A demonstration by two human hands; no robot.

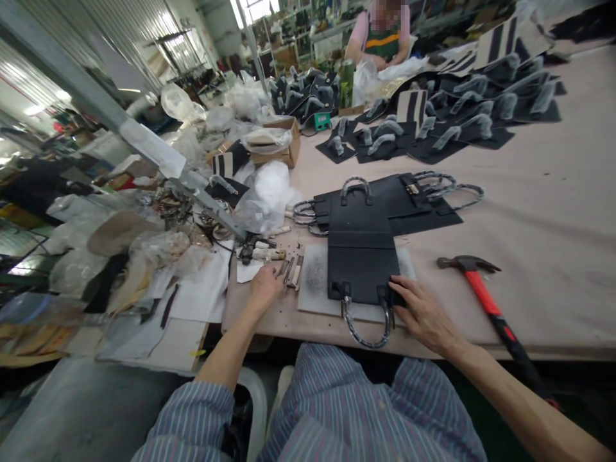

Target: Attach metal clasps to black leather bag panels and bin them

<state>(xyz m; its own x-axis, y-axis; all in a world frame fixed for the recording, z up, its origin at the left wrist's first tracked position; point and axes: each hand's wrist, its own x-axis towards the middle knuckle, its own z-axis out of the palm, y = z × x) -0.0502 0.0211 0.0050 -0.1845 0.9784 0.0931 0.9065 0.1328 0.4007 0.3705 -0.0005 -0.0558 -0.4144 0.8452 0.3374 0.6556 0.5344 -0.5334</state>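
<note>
A black bag panel (pixel 362 256), creased across its middle, lies over a grey-white slab (pixel 314 282), with a plastic-wrapped handle at each end. My right hand (pixel 423 317) grips the panel's near right corner, beside the base of the near handle (pixel 368 340). To the left of the slab, my left hand (pixel 266 287) is closed, its fingertips at several slim metal hand tools (pixel 292 273). Whether it pinches one of them is hidden. Behind the panel lie more black bag pieces (pixel 428 208) with wrapped handles.
A hammer (pixel 476 282) with a red and black handle lies at right, its end past the table edge. Many black handled panels (pixel 447 138) cover the far table. A cardboard box (pixel 287 151) and plastic bags (pixel 269 192) crowd the left. Another person (pixel 380 38) is across the table.
</note>
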